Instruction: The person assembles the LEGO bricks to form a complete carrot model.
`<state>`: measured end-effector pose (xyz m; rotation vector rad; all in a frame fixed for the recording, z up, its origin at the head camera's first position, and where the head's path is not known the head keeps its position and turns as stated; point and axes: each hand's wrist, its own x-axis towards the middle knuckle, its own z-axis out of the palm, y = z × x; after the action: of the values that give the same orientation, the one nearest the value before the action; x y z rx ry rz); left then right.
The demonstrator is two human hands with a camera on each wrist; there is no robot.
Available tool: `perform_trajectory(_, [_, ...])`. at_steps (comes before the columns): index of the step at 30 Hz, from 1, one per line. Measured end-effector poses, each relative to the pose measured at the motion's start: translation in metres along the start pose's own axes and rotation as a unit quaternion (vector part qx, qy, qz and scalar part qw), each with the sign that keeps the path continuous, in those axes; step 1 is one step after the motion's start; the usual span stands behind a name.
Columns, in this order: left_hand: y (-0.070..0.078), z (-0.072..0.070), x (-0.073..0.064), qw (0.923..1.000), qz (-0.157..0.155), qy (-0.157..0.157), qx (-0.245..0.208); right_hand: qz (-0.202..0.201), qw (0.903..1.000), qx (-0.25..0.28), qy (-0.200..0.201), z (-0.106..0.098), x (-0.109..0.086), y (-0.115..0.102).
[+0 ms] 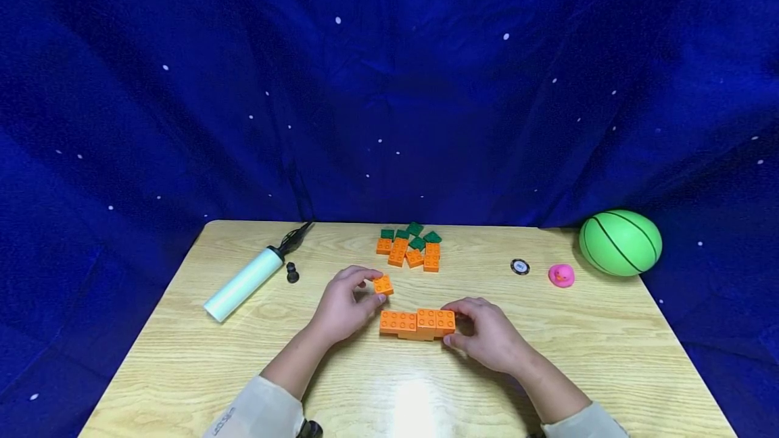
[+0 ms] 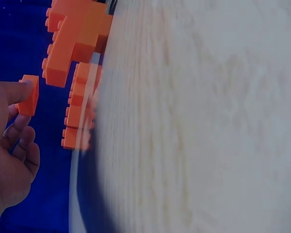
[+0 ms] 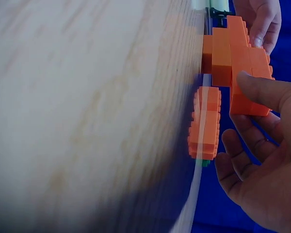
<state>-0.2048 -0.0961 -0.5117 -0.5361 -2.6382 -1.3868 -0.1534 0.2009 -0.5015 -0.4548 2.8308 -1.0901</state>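
Note:
Between thumb and fingers my left hand (image 1: 344, 307) pinches a small orange toy brick (image 1: 383, 285), held just left of and beyond a stacked structure of orange bricks (image 1: 398, 322). The structure is wider at the top than at its base, as the right wrist view shows. My right hand (image 1: 489, 335) grips its right end, with the thumb on the near side and fingers on the far side. In the left wrist view the small brick (image 2: 29, 96) is tilted, its studs facing away.
Loose orange bricks (image 1: 398, 253) and green bricks (image 1: 415, 228) lie at the table's back middle. To the left are a hand pump (image 1: 246, 282) and a black chess pawn (image 1: 292, 273). A poker chip (image 1: 520, 266), pink rubber duck (image 1: 561, 276) and green ball (image 1: 620, 242) sit right.

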Motion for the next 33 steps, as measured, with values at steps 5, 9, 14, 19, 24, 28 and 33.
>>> perform_trajectory(5, [0.005,0.000,-0.005,0.9998,0.008,-0.015,-0.010,-0.003,1.0000,0.002,-0.001,0.000,0.000,0.001])
perform_trajectory(9, [0.010,0.000,-0.008,0.9991,0.023,-0.030,-0.019,-0.004,1.0000,0.002,0.000,0.000,0.000,0.001])
perform_trajectory(14, [0.015,0.001,-0.012,0.9978,0.037,-0.054,-0.016,-0.002,1.0000,-0.005,0.004,0.000,0.000,0.001])
perform_trajectory(19, [0.018,0.004,-0.017,0.9954,0.050,-0.080,-0.015,0.000,1.0000,-0.004,0.000,-0.001,0.001,0.001])
perform_trajectory(24, [0.020,0.008,-0.020,0.9930,0.062,-0.101,-0.005,0.002,1.0000,-0.006,-0.002,-0.001,0.002,0.001])
perform_trajectory(28, [0.022,0.011,-0.021,0.9923,0.056,-0.110,0.011,0.000,1.0000,-0.007,-0.003,0.000,0.003,0.001])
perform_trajectory(33, [0.023,0.014,-0.022,0.9918,0.042,-0.119,0.016,-0.010,0.9999,-0.011,-0.001,0.000,0.004,0.001])
